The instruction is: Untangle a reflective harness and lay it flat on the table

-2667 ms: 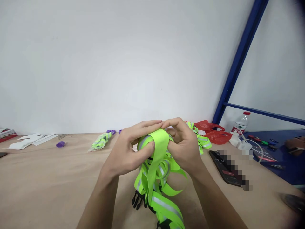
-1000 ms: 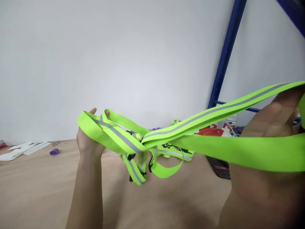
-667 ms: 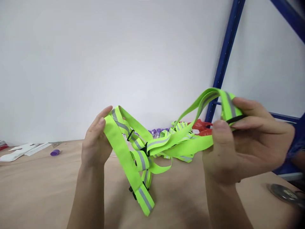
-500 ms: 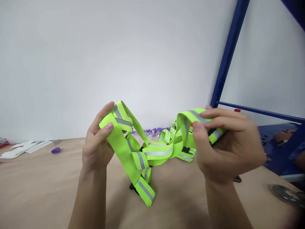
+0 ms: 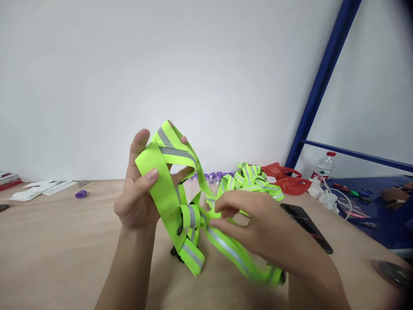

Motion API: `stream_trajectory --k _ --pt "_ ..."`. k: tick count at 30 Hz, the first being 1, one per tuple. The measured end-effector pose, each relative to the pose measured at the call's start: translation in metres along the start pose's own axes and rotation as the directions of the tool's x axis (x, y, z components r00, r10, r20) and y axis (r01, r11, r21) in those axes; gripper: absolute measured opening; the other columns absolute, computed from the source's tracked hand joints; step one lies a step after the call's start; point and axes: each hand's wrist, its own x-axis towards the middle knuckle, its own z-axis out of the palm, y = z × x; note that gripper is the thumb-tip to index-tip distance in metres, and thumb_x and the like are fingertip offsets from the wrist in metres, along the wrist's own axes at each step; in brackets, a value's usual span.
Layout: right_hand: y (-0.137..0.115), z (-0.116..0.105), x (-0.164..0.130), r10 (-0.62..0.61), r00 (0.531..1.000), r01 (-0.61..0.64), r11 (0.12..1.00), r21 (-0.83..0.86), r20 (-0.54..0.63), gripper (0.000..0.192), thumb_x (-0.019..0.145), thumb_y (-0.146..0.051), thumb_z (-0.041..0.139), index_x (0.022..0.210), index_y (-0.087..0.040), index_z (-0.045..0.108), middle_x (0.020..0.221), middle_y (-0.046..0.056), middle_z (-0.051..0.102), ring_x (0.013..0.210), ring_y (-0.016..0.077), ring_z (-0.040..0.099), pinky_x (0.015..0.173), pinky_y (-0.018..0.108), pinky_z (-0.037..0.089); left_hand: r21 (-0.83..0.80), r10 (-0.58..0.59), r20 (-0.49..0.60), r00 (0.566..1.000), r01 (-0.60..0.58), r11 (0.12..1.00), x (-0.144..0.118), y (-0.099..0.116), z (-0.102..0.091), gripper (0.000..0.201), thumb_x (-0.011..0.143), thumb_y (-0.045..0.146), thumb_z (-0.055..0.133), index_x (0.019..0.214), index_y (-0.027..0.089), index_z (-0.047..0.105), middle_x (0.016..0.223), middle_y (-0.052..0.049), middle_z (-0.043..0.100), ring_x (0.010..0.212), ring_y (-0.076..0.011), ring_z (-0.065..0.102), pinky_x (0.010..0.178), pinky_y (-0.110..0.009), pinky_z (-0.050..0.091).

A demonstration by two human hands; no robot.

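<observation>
A neon-yellow reflective strap harness (image 5: 167, 189) with grey stripes and black buckles hangs between my hands above the table. My left hand (image 5: 138, 189) pinches its upper end, the thumb on the wide flat band and the other fingers behind. Thumb and fingertips of my right hand (image 5: 248, 219) close on the strap near the middle, where several bands meet. One loose strap end droops below the right hand and is blurred. Beyond it lies a heap of similar reflective straps (image 5: 248, 178).
Purple caps (image 5: 217, 175) line the wall behind a single purple cap (image 5: 81, 194) at left. To the right are a phone (image 5: 306, 226), a red plastic bag (image 5: 290, 183), a bottle (image 5: 324, 165), a white charger with cable (image 5: 322, 193) and a blue rack post (image 5: 319, 86). Another person's hand (image 5: 398, 196) shows at far right.
My right hand has moved left and down from the looped strap end to the middle of the harness. That end now hangs loose. The left hand keeps its hold, slightly higher.
</observation>
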Motion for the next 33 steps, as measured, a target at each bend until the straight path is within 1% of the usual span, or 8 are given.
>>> stream_trajectory --k 2,8,15,21,24,26,28,33 --pt "-0.005 0.005 0.002 -0.009 0.991 0.008 1.000 0.011 0.135 0.007 0.091 -0.028 0.065 0.098 -0.026 0.065 0.092 0.001 0.071 0.081 0.0194 0.064 0.068 0.029 0.040 0.015 0.009 -0.008 1.000 -0.009 1.000 -0.001 0.000 0.002 0.045 0.074 0.032 0.079 0.112 0.050 0.064 0.144 0.005 0.058 0.141 -0.0376 0.045 0.089 -0.052 0.057" --pt "-0.001 0.026 0.018 0.068 0.939 -0.064 0.998 -0.024 0.337 0.051 0.084 -0.016 0.065 0.132 -0.026 0.051 0.115 0.006 0.069 0.091 0.0225 0.066 0.069 0.028 0.038 -0.054 0.056 0.037 0.998 -0.054 0.997 -0.002 0.001 0.003 0.044 0.079 0.022 0.072 0.115 0.047 0.066 0.155 0.006 0.046 0.145 -0.0371 0.040 0.082 -0.045 0.062" --pt "0.005 0.043 0.027 0.103 0.916 -0.071 0.993 -0.095 0.388 0.037 0.085 -0.018 0.060 0.122 -0.020 0.054 0.088 0.005 0.069 0.077 0.0219 0.063 0.059 0.026 0.030 -0.104 0.073 0.001 0.997 -0.072 0.992 -0.004 0.008 0.004 0.042 0.080 0.018 0.070 0.110 0.048 0.068 0.156 0.013 0.044 0.148 -0.0347 0.036 0.087 -0.048 0.063" --pt "0.007 0.052 0.035 -0.004 0.878 -0.058 0.992 0.114 0.479 0.045 0.081 -0.025 0.069 0.125 -0.023 0.059 0.086 0.002 0.068 0.075 0.0182 0.060 0.061 0.024 0.033 -0.095 0.022 -0.028 0.999 -0.024 0.995 -0.006 0.009 0.005 0.046 0.086 0.012 0.060 0.109 0.050 0.069 0.156 0.017 0.044 0.148 -0.0295 0.038 0.090 -0.049 0.063" --pt "0.009 0.059 0.039 -0.101 0.848 0.005 0.983 0.182 0.520 0.023 0.078 -0.015 0.064 0.099 -0.022 0.064 0.077 -0.002 0.062 0.069 0.0143 0.055 0.059 0.023 0.031 -0.127 -0.003 -0.036 0.999 -0.001 0.992 -0.006 0.009 0.005 0.047 0.089 0.008 0.055 0.109 0.048 0.070 0.155 0.016 0.045 0.147 -0.0271 0.040 0.094 -0.048 0.061" --pt "0.012 0.061 0.042 -0.150 0.846 0.039 0.974 0.222 0.511 0.013 0.072 -0.009 0.060 0.075 -0.021 0.055 0.068 -0.005 0.053 0.063 0.0116 0.048 0.057 0.023 0.030 -0.130 0.002 -0.042 0.999 -0.007 0.992 -0.006 0.009 0.004 0.050 0.091 0.006 0.050 0.109 0.048 0.071 0.155 0.016 0.046 0.147 -0.0254 0.041 0.095 -0.046 0.061" --pt "0.015 0.059 0.044 -0.181 0.868 0.040 0.953 0.299 0.463 0.020 0.068 -0.008 0.058 0.064 -0.021 0.043 0.066 -0.006 0.046 0.061 0.0105 0.042 0.056 0.023 0.030 -0.114 0.028 -0.057 0.998 -0.035 0.993 -0.005 0.009 0.001 0.049 0.091 0.006 0.051 0.110 0.047 0.071 0.154 0.017 0.047 0.147 -0.0240 0.040 0.098 -0.043 0.060" --pt "0.022 0.050 0.046 -0.125 0.983 0.018 0.796 0.604 0.136 0.019 0.071 -0.009 0.054 0.060 -0.021 0.044 0.077 0.000 0.062 0.077 0.0156 0.057 0.071 0.027 0.042 -0.097 0.077 -0.141 0.987 -0.091 0.991 0.000 0.013 -0.012 0.044 0.085 0.003 0.058 0.103 0.041 0.073 0.153 0.015 0.049 0.145 -0.0217 0.042 0.093 -0.030 0.059"
